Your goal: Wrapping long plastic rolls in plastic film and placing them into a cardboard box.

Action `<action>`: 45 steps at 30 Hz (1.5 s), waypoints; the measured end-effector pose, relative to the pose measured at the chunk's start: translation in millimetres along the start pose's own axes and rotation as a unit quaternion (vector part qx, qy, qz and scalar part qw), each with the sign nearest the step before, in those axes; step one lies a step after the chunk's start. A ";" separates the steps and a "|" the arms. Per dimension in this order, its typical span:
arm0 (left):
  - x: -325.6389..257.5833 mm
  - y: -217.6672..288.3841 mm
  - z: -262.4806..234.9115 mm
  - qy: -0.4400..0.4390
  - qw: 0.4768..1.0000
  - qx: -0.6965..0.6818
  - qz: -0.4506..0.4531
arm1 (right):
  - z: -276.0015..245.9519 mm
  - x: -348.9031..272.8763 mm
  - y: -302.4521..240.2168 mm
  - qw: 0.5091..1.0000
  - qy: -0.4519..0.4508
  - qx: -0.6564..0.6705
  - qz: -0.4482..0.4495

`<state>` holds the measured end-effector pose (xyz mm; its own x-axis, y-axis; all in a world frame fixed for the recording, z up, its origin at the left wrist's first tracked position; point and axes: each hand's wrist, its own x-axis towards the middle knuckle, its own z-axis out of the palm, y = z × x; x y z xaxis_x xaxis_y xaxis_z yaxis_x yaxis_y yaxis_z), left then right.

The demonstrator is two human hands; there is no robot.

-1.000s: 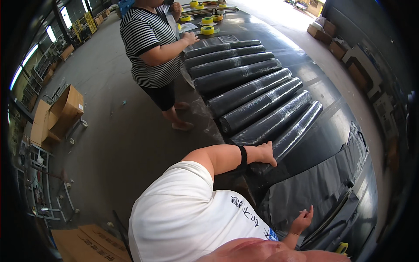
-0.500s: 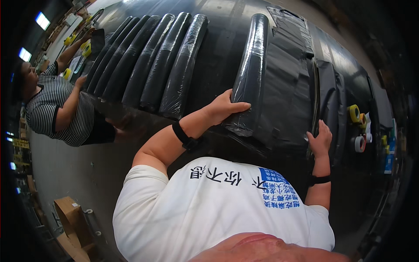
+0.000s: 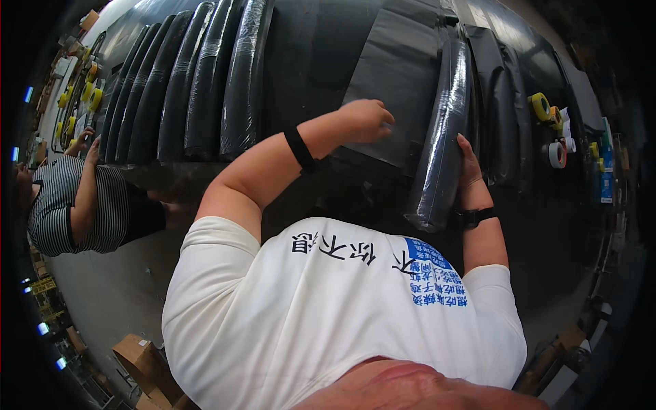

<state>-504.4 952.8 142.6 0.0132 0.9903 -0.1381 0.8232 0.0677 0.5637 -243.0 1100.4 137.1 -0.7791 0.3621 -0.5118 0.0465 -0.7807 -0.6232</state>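
My right hand rests along the right side of a black roll wrapped in shiny clear film, with the visible fingers stretched out. The roll's near end juts toward me past the flat black sheeting. To its left, my left hand hovers over a flat black sheet, fingers curled in, and I see nothing in them. Further left, several similar film-wrapped black rolls lie side by side on the dark table.
Folded black sheets lie right of the roll. Yellow tape rolls and a white tape roll are at the right. A co-worker in a striped shirt stands at the left. A cardboard box sits on the floor.
The wrapped roll has moved right across the sheeting, against my right hand. My left hand has come off it and curled. The co-worker's arms have shifted.
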 end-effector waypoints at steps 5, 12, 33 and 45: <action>-16.9 -24.1 48.3 -0.112 0.976 0.180 0.048 | -51.0 -46.9 33.1 0.962 0.123 -0.226 -0.089; -16.2 -33.1 72.0 -0.034 0.972 0.233 0.021 | -33.6 -130.1 84.6 0.954 0.058 -0.278 -0.095; 11.2 -9.1 96.9 0.129 0.954 -0.211 -0.168 | -96.3 -277.9 134.9 0.751 0.095 -0.652 0.036; -0.7 0.5 96.9 0.036 0.995 0.041 -0.079 | -55.9 -290.1 129.0 0.904 0.117 -0.408 0.059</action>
<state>-449.0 940.4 64.1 -0.1590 0.9744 -0.1593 0.8548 0.2166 0.4716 24.0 923.1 172.1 -0.5891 0.4729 -0.6552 0.6405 -0.2211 -0.7354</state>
